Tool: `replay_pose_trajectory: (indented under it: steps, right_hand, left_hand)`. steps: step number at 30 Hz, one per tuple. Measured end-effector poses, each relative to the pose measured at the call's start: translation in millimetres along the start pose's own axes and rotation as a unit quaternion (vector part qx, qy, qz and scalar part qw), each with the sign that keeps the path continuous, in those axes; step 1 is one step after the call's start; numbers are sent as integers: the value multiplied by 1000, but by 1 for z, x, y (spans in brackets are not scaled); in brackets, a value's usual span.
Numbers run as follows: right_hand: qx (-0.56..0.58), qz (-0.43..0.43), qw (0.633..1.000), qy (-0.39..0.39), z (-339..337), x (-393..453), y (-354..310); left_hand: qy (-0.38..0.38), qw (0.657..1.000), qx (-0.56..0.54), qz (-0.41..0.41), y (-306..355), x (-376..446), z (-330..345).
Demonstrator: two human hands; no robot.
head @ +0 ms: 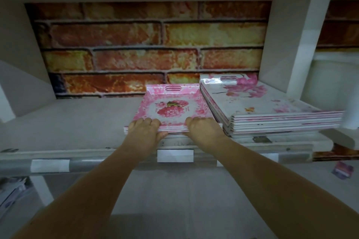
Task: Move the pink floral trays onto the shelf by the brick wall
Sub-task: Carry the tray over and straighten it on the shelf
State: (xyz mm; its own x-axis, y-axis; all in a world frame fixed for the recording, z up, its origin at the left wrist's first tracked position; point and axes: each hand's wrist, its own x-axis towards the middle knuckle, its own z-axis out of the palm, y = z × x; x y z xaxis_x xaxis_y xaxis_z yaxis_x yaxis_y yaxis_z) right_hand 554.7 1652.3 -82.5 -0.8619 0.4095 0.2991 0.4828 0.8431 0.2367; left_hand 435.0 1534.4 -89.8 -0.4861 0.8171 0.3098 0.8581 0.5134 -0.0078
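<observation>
Both hands on a small stack of pink floral trays [171, 110], which lies flat on the shelf [77, 122] by its front edge, a bit right of centre. Far handle slot of the top tray points at the brick wall [136, 44]; a gap of bare shelf sits between stack and wall.

Left hand [144, 129] clamps the stack's near-left corner: fingers [153, 122] curled over the top tray's rim, thumb tucked under the near edge. Right hand [202, 128] clamps the near-right part of the same edge, fingers draped over the rim, thumb not visible. Both are closed on the stack, forearms reaching in straight from below the frame.

Stack shows several thin layers at the near edge; exact count unclear. Top tray: pink border, white centre, pink flower cluster.

Just right of it, a taller stack of white trays [272, 106] with a pink flower print, angled so its near-right corner overhangs the shelf's front edge. The two stacks are just beside each other; can't tell whether they touch.

Along the shelf's front edge runs a rail with white label strips [174, 155], one directly under the hands, another [50, 165] toward the left end. White upright divider [303, 44] closes the bay on the right, brick continuing behind it. Left half of the shelf is bare surface. Lighting dim, edges of the view soft.
</observation>
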Motion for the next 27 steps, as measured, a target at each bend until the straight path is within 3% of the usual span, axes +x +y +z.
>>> replay_pose_trajectory:
  steps: [15, 27]
  right_hand:
    - [1, 12, 1000, -9, 8, 8, 17]
    - [36, 39, 999, -9, 17, 31, 19]
  left_hand:
    - [14, 1000, -1, -2, 10, 15, 8]
    - [-30, 999, 4, -20, 8, 37, 6]
